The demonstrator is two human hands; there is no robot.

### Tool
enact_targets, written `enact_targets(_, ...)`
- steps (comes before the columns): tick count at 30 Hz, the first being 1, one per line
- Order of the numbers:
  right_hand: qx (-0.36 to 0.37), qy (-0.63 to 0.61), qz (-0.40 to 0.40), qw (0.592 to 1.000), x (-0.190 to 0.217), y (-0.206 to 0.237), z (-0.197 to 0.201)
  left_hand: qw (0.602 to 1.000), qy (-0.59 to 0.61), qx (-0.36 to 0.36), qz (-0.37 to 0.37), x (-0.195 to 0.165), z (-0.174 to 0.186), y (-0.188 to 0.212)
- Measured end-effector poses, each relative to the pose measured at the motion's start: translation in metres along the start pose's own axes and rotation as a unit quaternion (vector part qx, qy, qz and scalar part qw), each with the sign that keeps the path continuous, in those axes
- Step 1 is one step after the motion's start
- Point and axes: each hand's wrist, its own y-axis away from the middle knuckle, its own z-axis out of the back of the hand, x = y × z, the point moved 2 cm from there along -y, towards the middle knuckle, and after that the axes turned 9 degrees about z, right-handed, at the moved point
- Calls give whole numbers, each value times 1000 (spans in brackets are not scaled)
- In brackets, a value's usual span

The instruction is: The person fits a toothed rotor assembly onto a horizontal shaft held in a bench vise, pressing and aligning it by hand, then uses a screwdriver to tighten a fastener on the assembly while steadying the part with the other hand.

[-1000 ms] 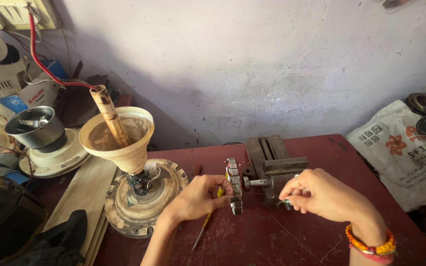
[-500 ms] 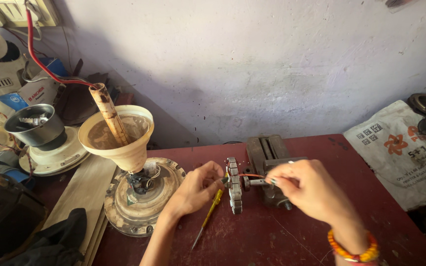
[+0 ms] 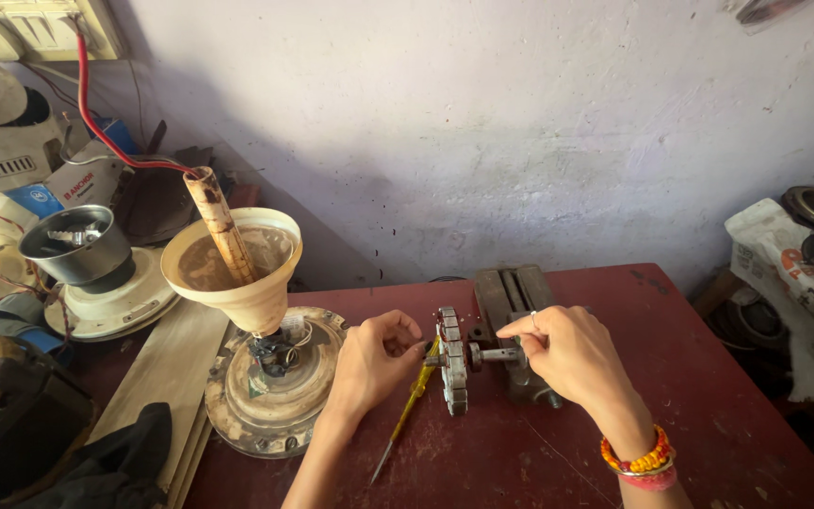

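The right hand (image 3: 565, 353) has slid a little right along the shaft since half a second ago, fingers still pinched near it, maybe on a thin wire. The left hand (image 3: 374, 363) stays curled against the round metal core (image 3: 452, 363), standing on the red table (image 3: 708, 415) by the yellow screwdriver (image 3: 409, 407).

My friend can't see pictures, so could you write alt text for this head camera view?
Two bare hands work at a slotted metal stator mounted upright on a small winding machine on a red table: the left hand touches its rim, the right hand is at the shaft. A yellow-handled screwdriver lies below.
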Motion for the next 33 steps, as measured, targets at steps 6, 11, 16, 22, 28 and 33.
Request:
enact_targets(6, 106, 69, 25, 992, -12, 1, -2, 997, -53, 52, 20, -6, -7, 3)
enact_targets(11, 189, 36, 67, 979, -8, 17, 10, 998, -4, 62, -31, -18, 5, 7)
enact_targets(16, 280, -45, 179, 942, 15, 26, 0, 988, -55, 83, -119, -38, 5, 24)
enact_targets(22, 274, -40, 145, 950, 19, 24, 8, 956, -66, 185, -217, -57, -4, 42)
enact_targets(28, 231, -71, 81, 967, 16, 25, 27, 959, -150, 237, -49, -62, 0, 43)
enact_targets(33, 212, -126, 44, 968, 16, 23, 31, 962, -122, 233, -74, -65, -3, 43)
